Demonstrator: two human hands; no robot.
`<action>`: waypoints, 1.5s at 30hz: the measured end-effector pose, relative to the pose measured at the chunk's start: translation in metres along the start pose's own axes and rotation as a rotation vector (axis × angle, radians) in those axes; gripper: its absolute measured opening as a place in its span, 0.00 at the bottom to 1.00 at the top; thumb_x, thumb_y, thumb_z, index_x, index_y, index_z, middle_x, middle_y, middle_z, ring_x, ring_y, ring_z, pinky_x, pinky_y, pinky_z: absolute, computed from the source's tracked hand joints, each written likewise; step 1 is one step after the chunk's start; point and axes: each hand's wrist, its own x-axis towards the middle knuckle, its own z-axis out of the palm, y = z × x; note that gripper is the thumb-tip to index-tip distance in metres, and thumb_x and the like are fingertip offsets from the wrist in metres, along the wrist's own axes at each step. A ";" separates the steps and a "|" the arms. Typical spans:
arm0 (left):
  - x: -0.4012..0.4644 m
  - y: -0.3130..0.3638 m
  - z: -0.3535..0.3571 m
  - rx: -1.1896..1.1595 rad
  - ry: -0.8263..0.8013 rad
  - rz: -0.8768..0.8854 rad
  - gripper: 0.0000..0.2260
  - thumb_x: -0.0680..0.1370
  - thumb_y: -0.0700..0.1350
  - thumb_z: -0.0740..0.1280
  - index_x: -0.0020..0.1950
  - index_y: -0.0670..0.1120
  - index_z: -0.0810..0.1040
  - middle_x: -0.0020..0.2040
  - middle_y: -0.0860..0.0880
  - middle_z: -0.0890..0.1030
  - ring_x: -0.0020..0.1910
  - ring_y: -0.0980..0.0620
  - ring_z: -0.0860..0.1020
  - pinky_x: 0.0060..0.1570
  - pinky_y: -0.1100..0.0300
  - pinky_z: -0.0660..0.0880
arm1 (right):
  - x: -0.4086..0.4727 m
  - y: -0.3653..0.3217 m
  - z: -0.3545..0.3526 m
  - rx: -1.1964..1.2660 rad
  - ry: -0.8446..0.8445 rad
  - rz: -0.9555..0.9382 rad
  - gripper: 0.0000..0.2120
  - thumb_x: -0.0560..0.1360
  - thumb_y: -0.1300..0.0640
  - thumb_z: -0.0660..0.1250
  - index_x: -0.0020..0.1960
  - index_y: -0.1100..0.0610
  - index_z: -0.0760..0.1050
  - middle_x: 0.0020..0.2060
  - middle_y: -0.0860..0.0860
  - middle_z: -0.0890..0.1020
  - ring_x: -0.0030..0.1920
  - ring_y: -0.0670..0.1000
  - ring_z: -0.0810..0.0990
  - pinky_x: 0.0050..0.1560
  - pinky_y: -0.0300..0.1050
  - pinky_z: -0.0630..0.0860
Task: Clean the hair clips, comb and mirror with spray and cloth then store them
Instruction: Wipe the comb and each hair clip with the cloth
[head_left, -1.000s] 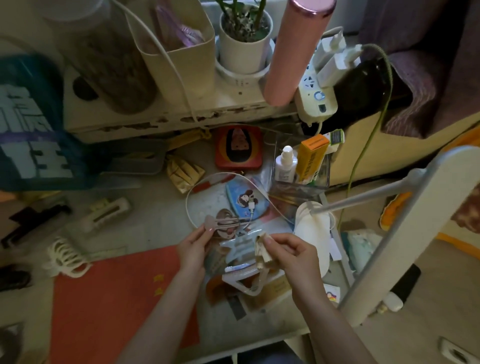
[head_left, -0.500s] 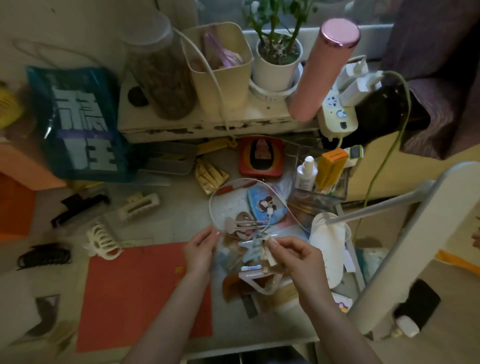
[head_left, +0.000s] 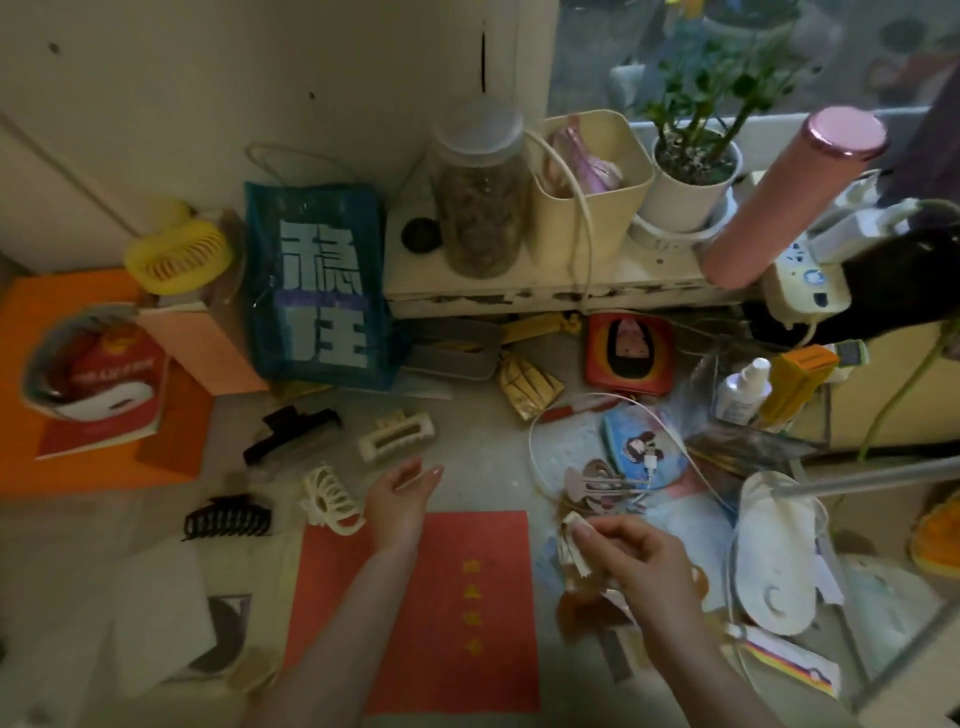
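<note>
Pale, speckled stone-grey desktop (head_left: 483, 457) fills the middle of the view, crowded and dimly lit, with a cream wall at eleven o'clock and a window at one o'clock behind a potted plant (head_left: 693, 171). A red sheet (head_left: 457, 608) lies flat at six o'clock, both forearms crossing it. The left hand (head_left: 400, 501) hovers over its upper left corner with fingers spread and loosely curled, holding nothing. Just beside it at nine o'clock lies a cream claw clip (head_left: 330, 501), then a black claw clip (head_left: 228, 519); a cream rectangular clip (head_left: 396, 436) and a black clip (head_left: 291, 426) lie at ten o'clock of the hand. The right hand (head_left: 634, 564), at four o'clock, pinches a small folded cloth (head_left: 571, 545) between thumb and fingertips. Above it a white cable (head_left: 535, 452) loops around flat hair clips (head_left: 597, 480) and a round blue compact (head_left: 636, 447). A small spray bottle (head_left: 743, 389) stands at two o'clock, near a pink flask (head_left: 789, 197) leaning on a raised white shelf (head_left: 545, 280). A blue bag (head_left: 319, 286) leans against the wall, with a yellow fan (head_left: 179, 254) to its left.
</note>
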 end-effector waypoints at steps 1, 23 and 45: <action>0.009 0.002 -0.007 0.033 -0.003 0.023 0.14 0.73 0.42 0.73 0.57 0.42 0.79 0.53 0.46 0.80 0.49 0.52 0.76 0.49 0.60 0.71 | 0.000 0.002 0.009 0.005 0.016 0.000 0.02 0.70 0.65 0.72 0.40 0.65 0.81 0.26 0.52 0.81 0.25 0.49 0.78 0.23 0.38 0.72; 0.147 0.026 -0.052 0.490 -0.340 0.308 0.11 0.74 0.44 0.72 0.55 0.43 0.82 0.49 0.46 0.84 0.43 0.48 0.81 0.46 0.55 0.78 | -0.026 0.079 0.172 0.195 0.398 0.112 0.02 0.68 0.68 0.73 0.38 0.63 0.81 0.28 0.56 0.82 0.28 0.49 0.78 0.26 0.38 0.75; 0.053 0.070 -0.116 0.091 -0.556 -0.075 0.13 0.69 0.42 0.76 0.52 0.43 0.82 0.47 0.46 0.83 0.44 0.51 0.82 0.37 0.62 0.76 | -0.054 0.040 0.168 0.267 0.349 -0.054 0.02 0.72 0.66 0.70 0.42 0.65 0.81 0.30 0.54 0.82 0.30 0.50 0.79 0.30 0.38 0.77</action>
